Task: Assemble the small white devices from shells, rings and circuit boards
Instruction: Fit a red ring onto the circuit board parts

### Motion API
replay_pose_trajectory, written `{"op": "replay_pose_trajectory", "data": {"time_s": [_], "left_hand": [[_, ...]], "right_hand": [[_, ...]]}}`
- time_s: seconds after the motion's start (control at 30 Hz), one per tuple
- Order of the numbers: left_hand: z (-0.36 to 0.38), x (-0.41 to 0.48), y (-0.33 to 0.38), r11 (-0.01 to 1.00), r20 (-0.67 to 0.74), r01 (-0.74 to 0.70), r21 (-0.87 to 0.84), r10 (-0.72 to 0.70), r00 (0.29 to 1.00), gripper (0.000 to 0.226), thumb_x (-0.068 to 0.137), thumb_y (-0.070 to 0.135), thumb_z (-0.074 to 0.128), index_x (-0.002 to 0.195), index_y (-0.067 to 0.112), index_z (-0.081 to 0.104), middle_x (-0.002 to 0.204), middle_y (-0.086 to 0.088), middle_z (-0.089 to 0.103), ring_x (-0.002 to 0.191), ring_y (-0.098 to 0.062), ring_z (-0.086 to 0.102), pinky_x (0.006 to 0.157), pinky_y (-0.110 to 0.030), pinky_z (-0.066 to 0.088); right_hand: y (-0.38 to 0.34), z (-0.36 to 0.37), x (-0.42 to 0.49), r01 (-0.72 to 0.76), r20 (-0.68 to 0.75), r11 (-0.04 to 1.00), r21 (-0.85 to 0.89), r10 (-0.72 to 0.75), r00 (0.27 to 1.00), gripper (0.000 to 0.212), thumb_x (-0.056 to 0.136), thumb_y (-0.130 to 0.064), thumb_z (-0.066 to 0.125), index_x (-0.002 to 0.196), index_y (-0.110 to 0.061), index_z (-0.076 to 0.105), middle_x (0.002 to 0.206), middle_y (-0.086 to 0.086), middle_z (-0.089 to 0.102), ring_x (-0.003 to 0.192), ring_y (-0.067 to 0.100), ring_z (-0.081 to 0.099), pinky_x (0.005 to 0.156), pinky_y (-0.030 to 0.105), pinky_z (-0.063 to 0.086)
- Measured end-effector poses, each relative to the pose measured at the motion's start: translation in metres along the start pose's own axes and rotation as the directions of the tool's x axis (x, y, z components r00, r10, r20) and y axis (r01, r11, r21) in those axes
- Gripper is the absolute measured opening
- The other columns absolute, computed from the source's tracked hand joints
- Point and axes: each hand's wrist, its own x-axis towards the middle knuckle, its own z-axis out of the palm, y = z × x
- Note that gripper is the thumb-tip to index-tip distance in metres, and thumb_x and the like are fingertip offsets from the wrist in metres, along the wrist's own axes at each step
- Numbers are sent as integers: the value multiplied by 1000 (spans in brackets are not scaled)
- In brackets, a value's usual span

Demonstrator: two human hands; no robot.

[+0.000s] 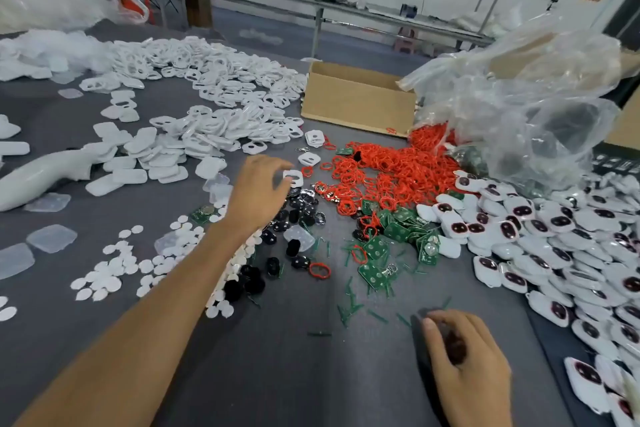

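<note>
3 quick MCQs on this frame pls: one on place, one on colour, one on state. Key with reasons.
1. Where is the red ring pile?
A) on the table, in front of the cardboard box
B) inside the box
C) on the floor

2. What colour are the circuit boards?
A) blue
B) yellow
C) green

3. What is the left hand doing?
A) lying flat
B) pinching a white shell
C) lifting a bag

Key:
1 A: the rings spread on the cloth on the near side of the box.
2 C: the boards are plainly green.
3 B: thumb and fingertips close on the shell.
</note>
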Motion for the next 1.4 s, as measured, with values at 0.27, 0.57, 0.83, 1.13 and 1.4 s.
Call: {"op": "replay_pose_trajectory", "data": {"time_s": [0.27, 0.57, 0.83, 1.13, 1.4], "left_hand": [[34, 45, -5, 956, 227, 88, 279, -155, 961, 32, 93, 32, 57, 83, 2, 63, 94, -17, 64, 95, -33, 58, 62, -34, 42], [39, 49, 7, 941, 129, 75, 330, -123, 984, 36, 96, 19, 49, 63, 8, 40, 64, -5, 41, 69, -29, 48, 58, -33, 33], [2, -7, 54, 886, -79, 199, -419, -254, 964, 23, 84, 17, 71, 68, 1, 67, 62, -14, 65, 53, -16, 54, 56, -28, 47], [23, -109, 80, 255, 359, 526, -811, -493, 793, 28, 74, -2, 80, 89, 4, 56, 69, -5, 65, 56, -19, 69, 61, -29, 58], [28, -112, 79, 385, 351, 461, -799, -323, 879, 29, 83, -6, 68, 100, 17, 72, 92, -11, 70, 74, -13, 68, 63, -21, 56]], "right_hand": [[-3, -6, 10, -215, 47, 942, 257, 210, 977, 29, 82, -5, 70, 75, -33, 68, 83, -13, 67, 75, 5, 61, 64, 5, 43], [-42, 55, 108, -24, 229, 994, 104, -1, 974, 12, 88, -9, 62, 88, -17, 71, 84, -6, 70, 72, 2, 59, 70, 14, 45], [-27, 91, 124, 89, 344, 980, -176, -23, 939, 28, 87, -5, 57, 110, -11, 70, 106, 11, 68, 94, 26, 61, 80, 33, 48], [-26, 91, 129, 167, 436, 950, -265, -37, 899, 8, 85, -14, 62, 90, -15, 68, 100, 6, 58, 91, 29, 56, 72, 40, 50], [-20, 93, 127, 373, 497, 884, -280, -200, 845, 15, 88, -17, 60, 99, -24, 68, 106, -2, 55, 96, 26, 57, 66, 35, 47]]}}
